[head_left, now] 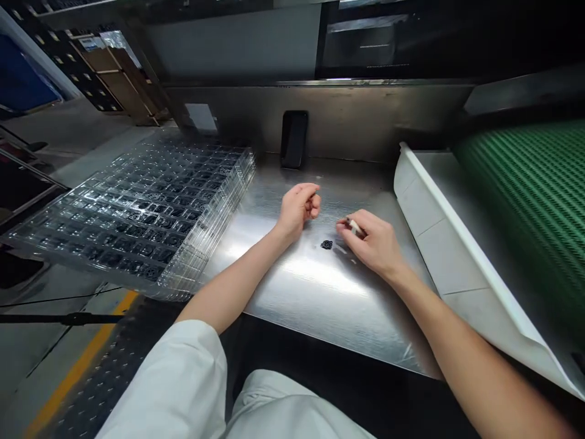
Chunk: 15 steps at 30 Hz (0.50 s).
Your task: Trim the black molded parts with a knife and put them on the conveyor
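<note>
My left hand (298, 210) is above the steel worktop, its fingers curled in. Whether anything small is inside them is hidden. My right hand (371, 241) is closed round a small pale object (354, 227), partly covered by the fingers; its kind does not show. Between the hands, nearer the right one, a small round black part (326, 244) with an openwork pattern lies flat on the worktop (292, 286). Neither hand touches it. A tiny pale piece (353, 261) lies just below the right hand.
Stacked clear plastic trays (150, 207) with dark parts in their pockets stand at left. A black phone (294, 139) leans against the back panel. On the right, a white raised guard (425, 207) separates the worktop from a green conveyor belt (539, 177).
</note>
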Each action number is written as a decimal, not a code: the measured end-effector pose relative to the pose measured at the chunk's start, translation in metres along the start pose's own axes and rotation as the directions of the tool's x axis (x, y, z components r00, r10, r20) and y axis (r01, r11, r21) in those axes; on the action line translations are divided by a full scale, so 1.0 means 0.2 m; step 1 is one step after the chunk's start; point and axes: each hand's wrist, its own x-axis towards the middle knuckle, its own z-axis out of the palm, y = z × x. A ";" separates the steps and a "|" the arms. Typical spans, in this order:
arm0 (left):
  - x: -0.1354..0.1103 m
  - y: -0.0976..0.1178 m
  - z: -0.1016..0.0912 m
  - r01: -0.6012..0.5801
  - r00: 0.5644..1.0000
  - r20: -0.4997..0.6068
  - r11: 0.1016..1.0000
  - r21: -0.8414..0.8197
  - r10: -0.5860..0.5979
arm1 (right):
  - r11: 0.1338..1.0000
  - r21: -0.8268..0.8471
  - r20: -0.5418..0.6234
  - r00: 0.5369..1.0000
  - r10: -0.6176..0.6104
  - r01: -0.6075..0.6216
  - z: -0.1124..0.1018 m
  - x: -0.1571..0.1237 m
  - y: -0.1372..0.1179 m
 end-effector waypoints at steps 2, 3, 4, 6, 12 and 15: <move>0.04 0.02 -0.03 -0.018 0.995 -0.103 1.000 -0.022 0.016 | 0.998 -0.051 0.154 0.988 -0.019 0.027 0.01 -0.02 0.02; 0.05 0.03 -0.05 -0.019 0.991 -0.133 0.999 -0.027 0.015 | 0.996 -0.082 0.222 0.975 -0.021 0.040 0.01 -0.03 0.02; 0.06 0.03 -0.06 -0.018 0.989 -0.148 0.999 -0.027 0.013 | 0.993 -0.110 0.282 0.959 -0.019 0.052 0.02 -0.03 0.02; 0.07 0.02 -0.07 -0.018 0.989 -0.145 1.000 -0.020 0.014 | 0.988 -0.140 0.366 0.930 -0.011 0.067 0.01 -0.04 0.02; 0.04 -0.02 -0.05 0.041 0.998 -0.046 0.999 0.018 -0.040 | 0.996 -0.079 0.358 0.931 0.067 -0.041 0.00 -0.02 0.00; 0.02 -0.03 -0.04 0.108 0.994 0.000 0.991 0.077 -0.108 | 0.992 -0.016 0.314 0.942 0.122 -0.123 0.00 -0.01 -0.01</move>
